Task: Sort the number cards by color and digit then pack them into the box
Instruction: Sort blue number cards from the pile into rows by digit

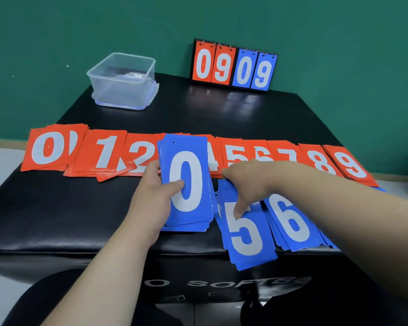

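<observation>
My left hand (154, 196) grips a stack of blue cards (186, 180) with a 0 on top, thumb across its face, held above the black table (80, 208). My right hand (247, 182) reaches over the blue 5 pile (247, 234), with the thumb touching the top card and the fingers curled at the pile's far edge. A blue 6 pile (292, 222) lies to its right. Red card piles (104, 154) from 0 to 9 run in a row across the table behind my hands; the 3 pile is hidden by the blue stack.
A clear plastic box (123, 78) stands on its lid at the table's back left. A flip scoreboard (233, 65) reading 0909 stands at the back edge against the green wall. The blue 5 pile overhangs the table's front edge.
</observation>
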